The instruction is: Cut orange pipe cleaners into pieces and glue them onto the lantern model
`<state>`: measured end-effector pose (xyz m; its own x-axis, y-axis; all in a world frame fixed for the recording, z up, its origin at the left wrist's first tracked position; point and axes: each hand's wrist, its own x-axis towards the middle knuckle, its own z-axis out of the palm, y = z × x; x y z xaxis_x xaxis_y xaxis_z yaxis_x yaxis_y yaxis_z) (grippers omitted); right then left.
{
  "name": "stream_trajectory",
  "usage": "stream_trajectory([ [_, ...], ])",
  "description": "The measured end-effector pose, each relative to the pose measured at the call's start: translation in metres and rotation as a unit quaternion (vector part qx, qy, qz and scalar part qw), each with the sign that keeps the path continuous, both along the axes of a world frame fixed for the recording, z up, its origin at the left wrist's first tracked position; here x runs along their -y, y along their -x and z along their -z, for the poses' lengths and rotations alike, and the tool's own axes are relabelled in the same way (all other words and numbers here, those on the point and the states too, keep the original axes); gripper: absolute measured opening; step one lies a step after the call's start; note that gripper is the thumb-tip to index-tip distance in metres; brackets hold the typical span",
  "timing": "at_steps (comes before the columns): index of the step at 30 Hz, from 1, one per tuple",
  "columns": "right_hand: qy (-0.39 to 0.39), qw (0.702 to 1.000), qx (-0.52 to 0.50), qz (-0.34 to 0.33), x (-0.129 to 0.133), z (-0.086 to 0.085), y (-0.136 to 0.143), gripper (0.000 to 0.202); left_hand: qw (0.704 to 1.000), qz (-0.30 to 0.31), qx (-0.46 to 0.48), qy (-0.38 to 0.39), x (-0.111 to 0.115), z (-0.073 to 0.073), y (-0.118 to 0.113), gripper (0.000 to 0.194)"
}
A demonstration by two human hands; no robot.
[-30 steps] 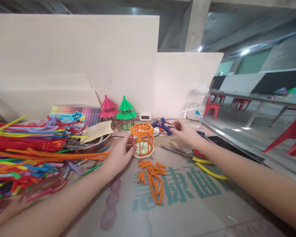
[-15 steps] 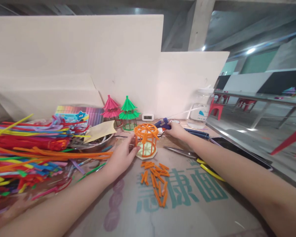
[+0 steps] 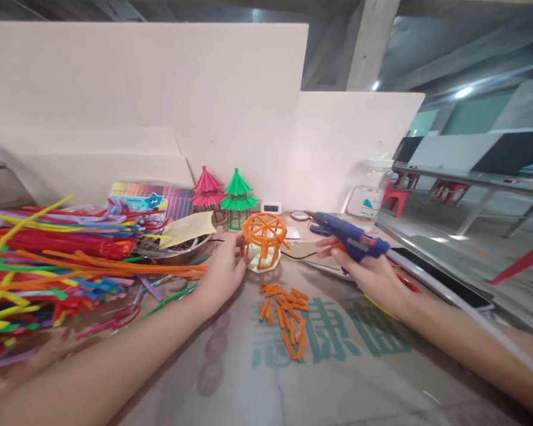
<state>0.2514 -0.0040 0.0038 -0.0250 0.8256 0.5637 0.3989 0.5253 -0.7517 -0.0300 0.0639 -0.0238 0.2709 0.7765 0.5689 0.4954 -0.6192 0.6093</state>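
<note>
My left hand grips the near left side of an orange pipe-cleaner frame, a round cage with a spoked top. The frame stands upright on a pale base. To its right, my right hand is closed round a blue hot glue gun, lifted above the table with its nozzle towards the upper left. A long whitish glue stick trails from the gun's rear over my forearm. Short orange pipe-cleaner pieces lie in a loose pile in front of the frame.
Bundles of coloured pipe cleaners cover the left side. Behind are a metal bowl, pink and green pagoda models, a small digital clock and a clear plastic jug. A dark phone-like slab lies at the right.
My right hand has raised the glue gun from the back of the table and brought it nearer and to the right. My left hand stays at the orange frame. The view has shifted slightly.
</note>
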Motion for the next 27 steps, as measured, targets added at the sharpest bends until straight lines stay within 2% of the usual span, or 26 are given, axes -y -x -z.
stream_trajectory([
  [3, -0.018, 0.999, 0.026, -0.016, 0.017, 0.009, 0.005, 0.015, 1.0, 0.001, 0.015, 0.003, 0.0, 0.0, -0.001, 0.03],
  [9, -0.001, 0.997, 0.075, -0.035, 0.02, 0.009, 0.01, 0.014, 1.0, 0.002, 0.022, 0.002, 0.001, -0.002, -0.003, 0.033],
  [17, -0.012, 0.994, 0.101, 0.036, 0.02, 0.012, 0.01, 0.019, 1.0, -0.005, -0.007, -0.019, 0.003, -0.004, -0.003, 0.034],
  [27, 0.005, 0.994, 0.102, 0.047, 0.017, 0.016, 0.011, 0.022, 0.999, -0.004, -0.024, -0.029, 0.006, -0.006, -0.003, 0.038],
])
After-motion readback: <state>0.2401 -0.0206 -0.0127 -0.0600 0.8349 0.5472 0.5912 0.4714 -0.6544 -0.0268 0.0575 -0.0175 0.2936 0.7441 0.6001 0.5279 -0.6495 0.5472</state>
